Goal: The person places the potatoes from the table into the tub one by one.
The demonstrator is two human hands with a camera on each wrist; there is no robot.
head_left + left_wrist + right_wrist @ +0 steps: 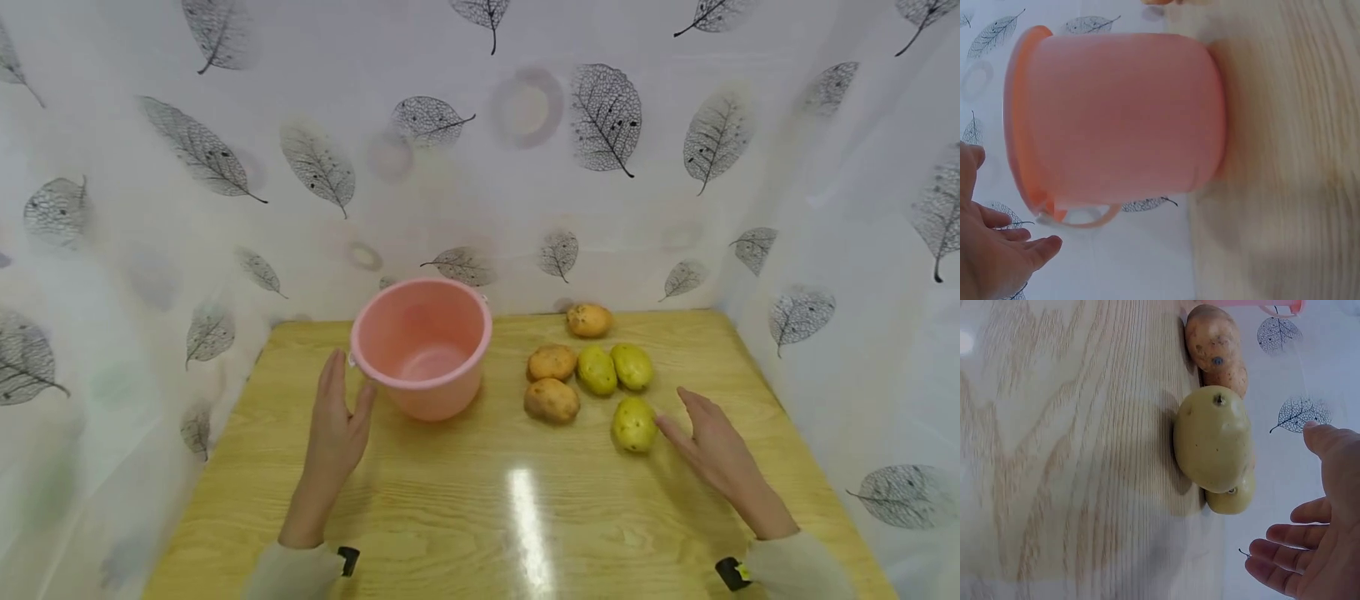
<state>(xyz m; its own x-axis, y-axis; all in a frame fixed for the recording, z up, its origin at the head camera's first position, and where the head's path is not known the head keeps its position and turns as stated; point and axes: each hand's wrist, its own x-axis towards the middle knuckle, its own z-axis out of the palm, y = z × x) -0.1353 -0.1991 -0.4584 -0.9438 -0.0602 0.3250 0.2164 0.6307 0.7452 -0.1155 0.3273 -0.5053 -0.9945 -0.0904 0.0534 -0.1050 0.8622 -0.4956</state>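
Observation:
A pink bucket [430, 398] stands upright on the table, its handle [1088, 219] hanging from the rim in the left wrist view. My left hand [336, 421] is held beside the bucket's left side, thumb spread from straight fingers, holding nothing. Over on the right, three brown potatoes [552, 401] and three smooth yellow-green, potato-shaped pieces [634, 367] lie in a loose group. The nearest yellow-green piece [1213, 439] lies just left of my right hand [720, 450]. That hand hovers with fingers extended and nothing in its grasp.
The wooden table [450, 517] runs back to a white curtain [480, 192] printed with dark leaves, which also hangs along both sides. One brown potato [588, 320] lies close to the table's back edge.

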